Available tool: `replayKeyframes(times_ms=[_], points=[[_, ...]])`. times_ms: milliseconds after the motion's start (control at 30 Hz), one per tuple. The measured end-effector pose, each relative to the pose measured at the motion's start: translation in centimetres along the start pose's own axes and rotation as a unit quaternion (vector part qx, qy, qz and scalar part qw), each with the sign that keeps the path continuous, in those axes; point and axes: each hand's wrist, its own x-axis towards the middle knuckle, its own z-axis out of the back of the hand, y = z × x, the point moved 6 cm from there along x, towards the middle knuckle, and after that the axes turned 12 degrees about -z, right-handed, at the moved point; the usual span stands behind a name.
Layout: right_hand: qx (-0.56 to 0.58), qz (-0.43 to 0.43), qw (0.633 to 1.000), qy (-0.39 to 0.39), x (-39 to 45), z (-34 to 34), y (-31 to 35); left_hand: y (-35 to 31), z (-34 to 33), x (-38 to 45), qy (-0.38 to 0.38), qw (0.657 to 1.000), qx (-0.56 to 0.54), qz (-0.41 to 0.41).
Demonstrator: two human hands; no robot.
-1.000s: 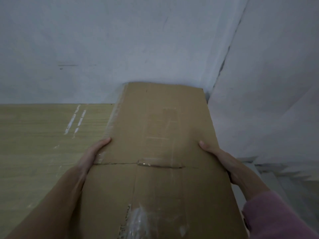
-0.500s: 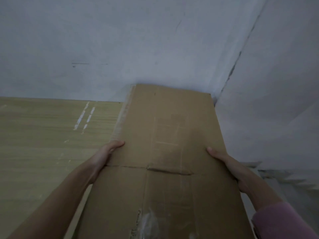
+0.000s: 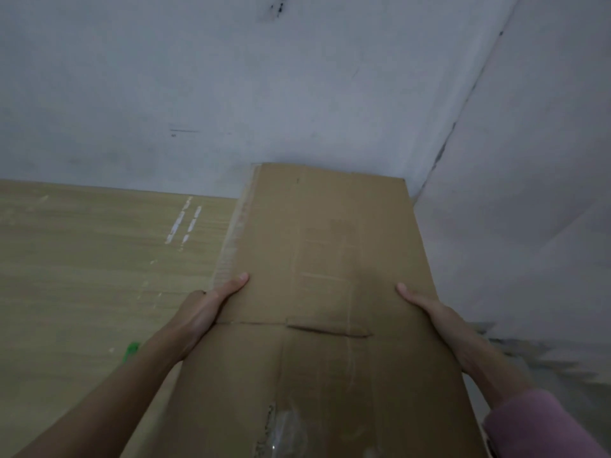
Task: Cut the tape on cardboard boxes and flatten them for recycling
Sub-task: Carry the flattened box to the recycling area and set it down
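Observation:
A flattened brown cardboard box [image 3: 325,246] stretches from the bottom of the view up to the wall corner. My left hand [image 3: 206,307] grips its left edge, thumb on top and fingers hidden beneath. My right hand [image 3: 429,309] grips the right edge the same way. A slit [image 3: 327,330] with clear tape runs across the cardboard between my hands. Shiny tape remnants [image 3: 284,428] stick to the near part, and a tape strip [image 3: 236,233] runs along the far left edge.
A light wooden table top [image 3: 82,259] with white tape scraps [image 3: 183,224] lies to the left. A small green object [image 3: 130,350] peeks out beside my left forearm. Grey walls [image 3: 231,87] meet in a corner at the right.
The cardboard and both hands have shifted slightly right in the view, and the table's far edge sits a little lower. My grip on both edges is the same. The green object has come into sight.

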Motion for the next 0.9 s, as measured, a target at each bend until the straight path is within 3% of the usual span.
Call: replayKeyframes(times_ms=[267,500,900], points=[[0.0,0.067,0.997,0.037,-5.0,-3.7,3.8,-4.3,4.0,-5.1,0.01,0.998,-0.035,-0.046],[-0.047,0.109,0.987,0.109,-9.2,-10.1,7.4,-4.7,9.9,-9.4,-0.047,0.994,-0.061,-0.075],[-0.171,0.12,0.954,0.216,-11.2,-29.7,10.3,-1.0,26.3,-13.8,-0.185,0.972,-0.103,-0.098]])
